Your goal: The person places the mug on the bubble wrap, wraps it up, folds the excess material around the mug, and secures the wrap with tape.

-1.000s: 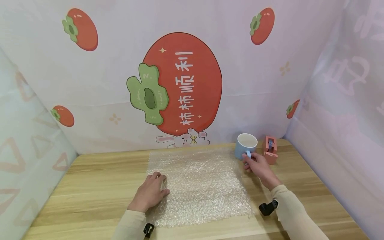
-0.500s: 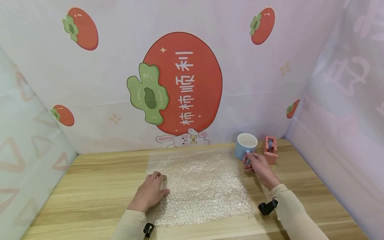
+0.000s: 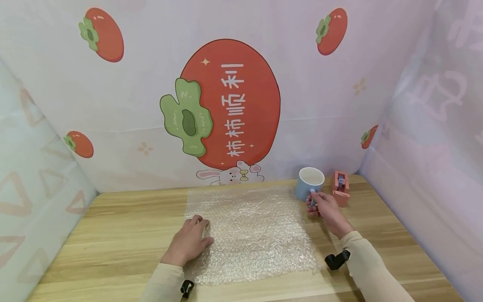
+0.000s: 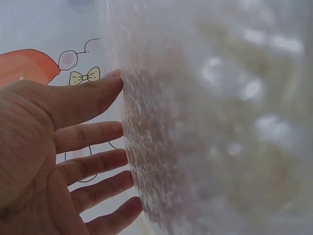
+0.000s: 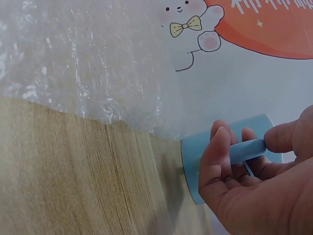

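Observation:
A light blue mug (image 3: 306,188) with a white inside stands upright at the back right of the table. My right hand (image 3: 329,211) grips its handle (image 5: 247,151), fingers curled through and round it in the right wrist view. A sheet of clear bubble wrap (image 3: 249,235) lies flat across the middle, its right back corner reaching the mug's base. On the sheet's left edge rests my left hand (image 3: 189,240). In the left wrist view, the spread, nearly straight fingertips of that hand (image 4: 73,147) touch the bubble wrap's surface.
Just right of the mug is a pink tape dispenser (image 3: 340,188) with a roll in it. The wooden table (image 3: 113,235) meets a printed cloth backdrop (image 3: 124,163) at its back edge, and cloth walls rise on both sides.

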### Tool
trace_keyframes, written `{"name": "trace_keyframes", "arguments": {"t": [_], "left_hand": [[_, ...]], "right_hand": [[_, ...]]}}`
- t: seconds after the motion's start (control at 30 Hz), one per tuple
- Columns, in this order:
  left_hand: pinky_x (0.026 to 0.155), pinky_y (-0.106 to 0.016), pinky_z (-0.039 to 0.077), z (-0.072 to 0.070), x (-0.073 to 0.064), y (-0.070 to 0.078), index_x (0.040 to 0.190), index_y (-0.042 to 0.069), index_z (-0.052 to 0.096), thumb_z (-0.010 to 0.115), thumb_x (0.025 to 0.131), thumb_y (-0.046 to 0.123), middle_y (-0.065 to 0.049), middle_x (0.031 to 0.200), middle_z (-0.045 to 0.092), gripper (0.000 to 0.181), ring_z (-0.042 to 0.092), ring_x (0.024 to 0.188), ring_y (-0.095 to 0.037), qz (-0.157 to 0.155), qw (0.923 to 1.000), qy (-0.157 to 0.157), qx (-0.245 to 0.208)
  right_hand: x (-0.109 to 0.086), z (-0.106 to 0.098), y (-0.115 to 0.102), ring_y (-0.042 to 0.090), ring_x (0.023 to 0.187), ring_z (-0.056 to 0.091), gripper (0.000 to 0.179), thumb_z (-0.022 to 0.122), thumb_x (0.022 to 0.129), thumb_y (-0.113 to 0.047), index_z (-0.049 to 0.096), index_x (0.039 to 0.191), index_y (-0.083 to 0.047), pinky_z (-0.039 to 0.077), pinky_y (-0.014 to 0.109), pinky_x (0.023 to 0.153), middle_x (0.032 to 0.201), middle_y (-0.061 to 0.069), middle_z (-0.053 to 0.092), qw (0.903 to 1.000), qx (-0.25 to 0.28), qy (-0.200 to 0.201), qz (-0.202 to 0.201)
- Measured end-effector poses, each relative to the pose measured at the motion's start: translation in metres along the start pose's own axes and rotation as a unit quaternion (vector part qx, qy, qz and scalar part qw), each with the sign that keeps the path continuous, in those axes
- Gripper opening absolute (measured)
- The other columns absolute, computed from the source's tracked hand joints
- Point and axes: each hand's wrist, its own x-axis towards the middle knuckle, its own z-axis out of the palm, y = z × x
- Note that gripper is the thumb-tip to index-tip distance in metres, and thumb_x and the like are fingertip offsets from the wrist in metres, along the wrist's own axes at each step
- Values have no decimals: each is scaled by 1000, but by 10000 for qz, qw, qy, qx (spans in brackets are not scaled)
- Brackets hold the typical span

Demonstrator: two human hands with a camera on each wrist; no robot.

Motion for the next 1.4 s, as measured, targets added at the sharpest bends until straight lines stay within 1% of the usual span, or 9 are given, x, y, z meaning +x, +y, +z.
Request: {"name": "trace_keyframes", "arguments": {"t": [0.3,0.53,0.8,1.17,1.4], "left_hand": [[88,-57,53,-2,0,0,127,2,65,78,90,25,-20,134,55,45,52,124,-42,-19,10000,-26,-33],[89,-57,53,-2,0,1,127,2,65,78,90,25,-21,134,55,46,52,124,-42,-56,10000,-68,1],[90,-57,53,-2,0,1,127,1,65,79,90,25,-21,133,55,46,51,124,-42,-48,10000,-69,-38],[91,-57,52,-1,0,1,125,1,66,80,89,24,-21,133,55,45,52,124,-43,-32,10000,-26,-44],[91,-58,52,-3,0,1,125,2,66,80,89,25,-21,133,55,45,52,124,-43,-26,10000,-30,-78]], "right_hand": [[3,0,1,12,78,61,38,37,112,-20,49,118,15,54,26,68,101,11,57,9998,179,9,-78],[3,-1,3,13,80,64,37,38,111,-20,50,116,15,57,26,71,99,10,59,9997,212,37,-152],[0,0,3,14,82,67,39,39,111,-21,49,119,16,59,30,77,102,11,59,9994,296,129,-111],[0,2,2,14,82,68,37,40,111,-20,50,118,15,60,31,77,99,9,59,9983,531,185,-119],[0,1,4,14,81,69,36,39,111,-19,49,116,16,60,31,79,98,9,59,9982,533,208,-165]]}}
